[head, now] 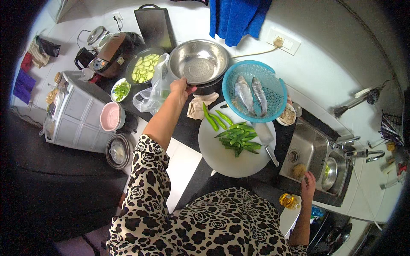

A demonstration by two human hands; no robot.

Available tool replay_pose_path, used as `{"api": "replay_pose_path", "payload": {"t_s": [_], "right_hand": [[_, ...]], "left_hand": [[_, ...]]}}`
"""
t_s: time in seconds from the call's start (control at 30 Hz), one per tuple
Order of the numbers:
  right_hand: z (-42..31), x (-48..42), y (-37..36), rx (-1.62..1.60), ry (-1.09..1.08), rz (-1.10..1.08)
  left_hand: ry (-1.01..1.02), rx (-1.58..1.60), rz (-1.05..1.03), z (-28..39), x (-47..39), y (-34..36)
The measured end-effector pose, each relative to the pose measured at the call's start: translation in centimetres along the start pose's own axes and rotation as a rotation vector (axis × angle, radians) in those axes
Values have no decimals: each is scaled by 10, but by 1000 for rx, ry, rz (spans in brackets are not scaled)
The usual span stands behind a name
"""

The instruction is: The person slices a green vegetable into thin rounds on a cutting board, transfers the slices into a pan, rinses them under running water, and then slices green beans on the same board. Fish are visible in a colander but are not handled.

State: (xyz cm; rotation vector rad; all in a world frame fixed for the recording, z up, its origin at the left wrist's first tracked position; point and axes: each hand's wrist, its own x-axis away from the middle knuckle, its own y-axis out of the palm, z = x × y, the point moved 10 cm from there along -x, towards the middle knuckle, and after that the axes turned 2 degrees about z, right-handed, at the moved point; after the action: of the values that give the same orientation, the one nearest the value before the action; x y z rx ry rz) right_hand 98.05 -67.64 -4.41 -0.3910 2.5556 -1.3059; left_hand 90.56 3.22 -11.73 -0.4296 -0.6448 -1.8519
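My left hand (pixel 182 88) grips the near rim of a perforated stainless steel colander (pixel 198 65), which holds nothing. My right hand (pixel 308 185) hangs at the near edge of the sink (pixel 308 140), its fingers apart and nothing in them. Between my arms lies a round white cutting board (pixel 224 166) with cut green vegetable pieces (pixel 238 140), whole green chilli peppers (pixel 209 117) and a cleaver (pixel 264 134). A blue plastic basket (pixel 278 83) overlaps the board's far edge and holds two whole fish (pixel 244 92).
Left of the colander are a plastic bag (pixel 157 86), a bowl of sliced zucchini (pixel 145 68) and a rice cooker (pixel 112 56). A folded cloth (pixel 201 105) lies nearby. On the right are an oil bottle (pixel 289 201), a faucet (pixel 365 154) and a steel bowl (pixel 330 176) in the second basin.
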Motion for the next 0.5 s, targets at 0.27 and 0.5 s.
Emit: {"api": "replay_pose_path", "payload": {"t_s": [0.27, 0.5], "right_hand": [[-50, -65, -62, -719, 188, -72], [11, -97, 32, -1215, 286, -419]], "left_hand": [[91, -232, -106, -33, 91, -2], [-48, -478, -330, -181, 223, -21]]}}
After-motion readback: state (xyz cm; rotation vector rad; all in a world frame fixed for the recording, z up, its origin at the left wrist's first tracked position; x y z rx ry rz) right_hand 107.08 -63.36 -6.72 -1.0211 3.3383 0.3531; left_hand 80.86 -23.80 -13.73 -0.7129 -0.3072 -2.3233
